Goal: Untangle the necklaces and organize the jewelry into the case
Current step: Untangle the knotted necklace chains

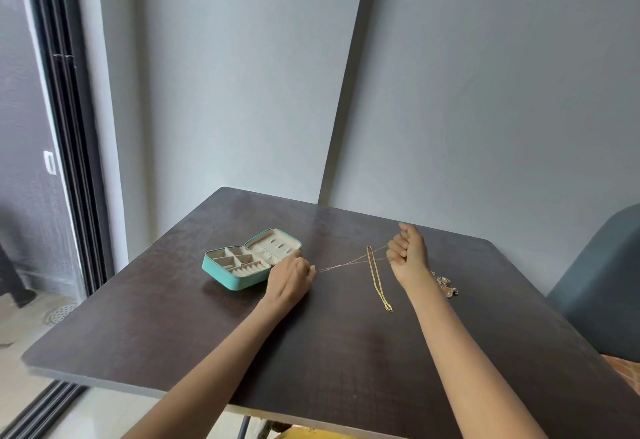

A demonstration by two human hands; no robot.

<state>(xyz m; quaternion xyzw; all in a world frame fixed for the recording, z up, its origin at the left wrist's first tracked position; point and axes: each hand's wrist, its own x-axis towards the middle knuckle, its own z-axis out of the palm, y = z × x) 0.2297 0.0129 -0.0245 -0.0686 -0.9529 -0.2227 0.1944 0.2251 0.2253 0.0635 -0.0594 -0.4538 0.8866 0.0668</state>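
We stretch the thin pale chain point(349, 263) between left hand point(291, 274) and right hand point(408, 251), both pinching it. The thicker gold chain point(377, 279) hangs across it. Next we probably slide it free.

Bare table point(311, 352) before case point(221, 274)

Pale grey wall point(242, 75) across the upper frame, split by a dark slanting seam point(349, 92) running from 12 o'clock down toward centre. Dark brown wood-grain table point(311, 352) filling the lower half. At 9 o'clock, black sliding door tracks point(69, 127) with a small white latch point(49, 162). Light tiled floor point(20, 314) at 8 o'clock — round metal drain point(61, 313) set in it. Blue-grey chair back point(602, 282) at 4 o'clock. Soft, even daylight — no hard shadows.
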